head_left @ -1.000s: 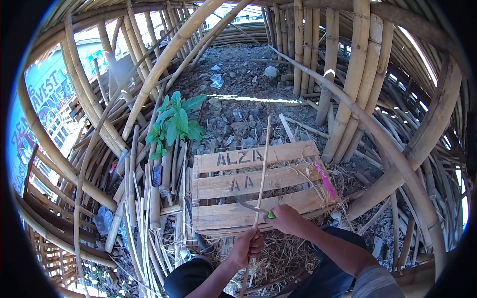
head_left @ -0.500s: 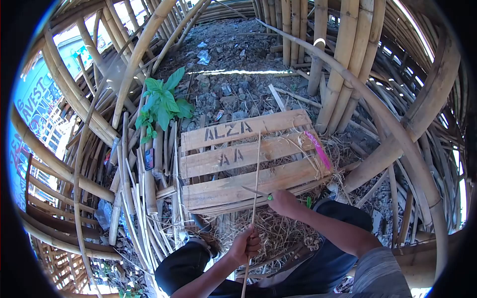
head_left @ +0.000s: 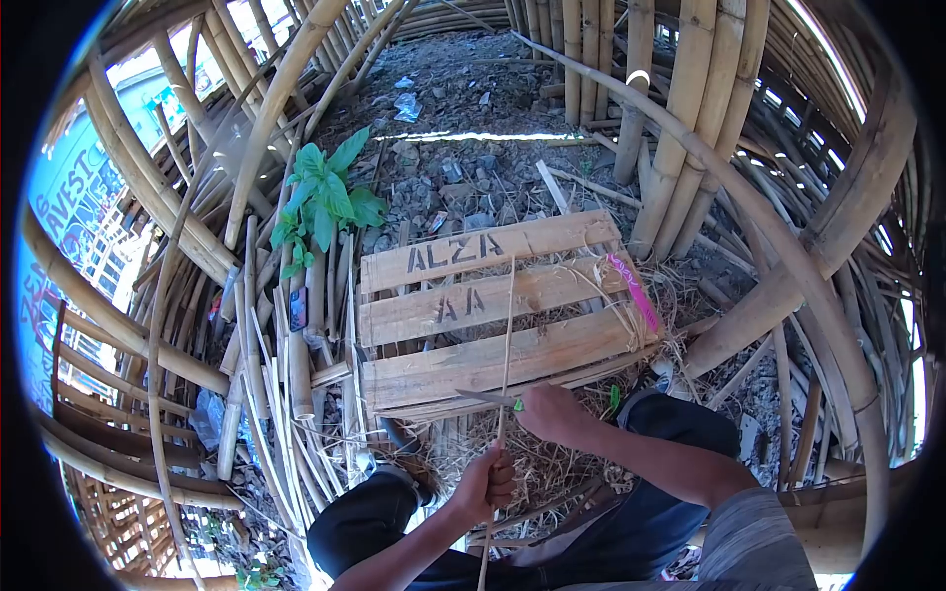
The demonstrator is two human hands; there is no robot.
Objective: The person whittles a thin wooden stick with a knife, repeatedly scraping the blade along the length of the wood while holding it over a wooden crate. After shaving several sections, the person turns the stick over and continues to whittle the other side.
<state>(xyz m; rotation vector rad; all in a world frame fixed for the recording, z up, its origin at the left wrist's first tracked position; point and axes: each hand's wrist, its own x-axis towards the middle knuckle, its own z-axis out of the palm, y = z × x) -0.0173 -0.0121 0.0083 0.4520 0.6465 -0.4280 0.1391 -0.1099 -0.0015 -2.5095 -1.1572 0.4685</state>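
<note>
Both my hands are busy with one thin bamboo strip [head_left: 507, 325]. My left hand [head_left: 488, 485] is closed in a fist around the strip low down, near my knees, and the strip runs on below the fist toward the bottom edge of the view. Upward from that fist it rises almost straight, crosses the front slat of the crate [head_left: 581, 231] and ends over the gap below the top slat.

My right hand [head_left: 552, 414] is wrapped tight around the green handle of a knife [head_left: 490, 398]. Its blade points left and lies across the strip just above my left hand, touching it where the two cross, right at the near edge of the crate.

That crate lies flat on the ground in front of me, three wide slats with dark stencilled letters on the top two. A pink strip [head_left: 634, 294] lies slanted at its right end. Dry shavings [head_left: 537, 463] are heaped on the ground between the crate and my legs.

To the left, split bamboo lengths [head_left: 296, 364] lie in a loose pile, and a green plant [head_left: 325, 202] grows beyond them. Thick bamboo poles [head_left: 690, 138] lean all around, over stony ground.
</note>
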